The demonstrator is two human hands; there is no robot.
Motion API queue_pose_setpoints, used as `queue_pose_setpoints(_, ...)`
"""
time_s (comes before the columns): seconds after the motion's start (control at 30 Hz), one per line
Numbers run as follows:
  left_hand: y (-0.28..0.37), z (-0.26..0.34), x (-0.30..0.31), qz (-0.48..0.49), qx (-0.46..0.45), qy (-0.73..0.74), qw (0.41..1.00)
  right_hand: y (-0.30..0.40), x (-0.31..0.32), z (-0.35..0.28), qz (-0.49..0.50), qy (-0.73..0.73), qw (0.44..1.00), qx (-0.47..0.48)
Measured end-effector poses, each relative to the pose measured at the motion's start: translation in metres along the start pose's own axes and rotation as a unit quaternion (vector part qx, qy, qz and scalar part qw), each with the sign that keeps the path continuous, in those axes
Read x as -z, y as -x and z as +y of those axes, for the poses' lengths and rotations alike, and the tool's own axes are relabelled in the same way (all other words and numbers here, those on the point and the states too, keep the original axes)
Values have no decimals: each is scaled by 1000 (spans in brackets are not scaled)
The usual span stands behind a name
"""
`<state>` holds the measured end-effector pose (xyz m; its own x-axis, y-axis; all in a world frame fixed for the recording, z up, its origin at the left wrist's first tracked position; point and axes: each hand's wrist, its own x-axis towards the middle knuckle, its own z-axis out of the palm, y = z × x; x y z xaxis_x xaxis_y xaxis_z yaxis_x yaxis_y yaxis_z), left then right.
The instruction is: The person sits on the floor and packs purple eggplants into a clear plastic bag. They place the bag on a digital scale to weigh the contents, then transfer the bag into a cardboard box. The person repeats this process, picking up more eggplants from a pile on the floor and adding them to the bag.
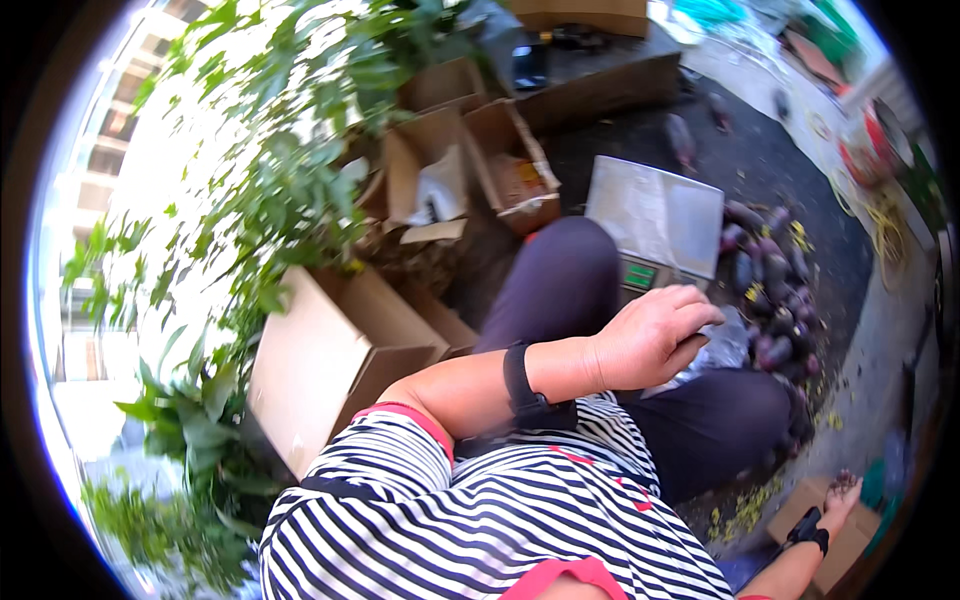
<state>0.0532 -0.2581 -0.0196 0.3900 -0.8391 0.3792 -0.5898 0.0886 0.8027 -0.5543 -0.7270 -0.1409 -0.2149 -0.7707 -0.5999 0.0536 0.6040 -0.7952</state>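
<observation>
My left hand (pixel 660 330) is raised over my lap, fingers loosely curled, with nothing visible in it. Its palm faces away. Beyond it lies a digital scale with a metal platform (pixel 652 214) and a green lit display (pixel 639 275). Beside the fingers is a clear plastic bag (pixel 724 341). A heap of dark purple oblong produce (pixel 776 277) lies right of the scale, with yellow-green bits among it. At the lower right, my right hand (pixel 844 491) is stretched far out over a cardboard box (pixel 806 499); blur hides whether it holds anything. Both wrists wear black straps.
A large open cardboard box (pixel 307 367) stands at my left, with smaller open boxes (pixel 510 161) ahead. Leafy plants (pixel 285 187) crowd the left side. A red and white container (pixel 874 142) and yellow cord (pixel 887 232) lie at the right. My bent knees flank the bag.
</observation>
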Motion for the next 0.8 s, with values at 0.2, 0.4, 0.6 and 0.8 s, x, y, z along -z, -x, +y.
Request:
queue_pose_setpoints(0.2,52,-46,92,253,142,-190,938,19,-194,-49,-188,97,974,80)
queue_pose_setpoints(0.4,203,-133,128,-224,617,-427,622,184,-397,-5,-404,231,878,112)
queue_pose_setpoints(0.6,266,-149,91,-311,697,-413,497,254,-456,34,-539,275,789,109)
queue_pose_setpoints(0.8,299,-117,81,-210,741,-406,491,227,-479,67,-541,272,795,31)
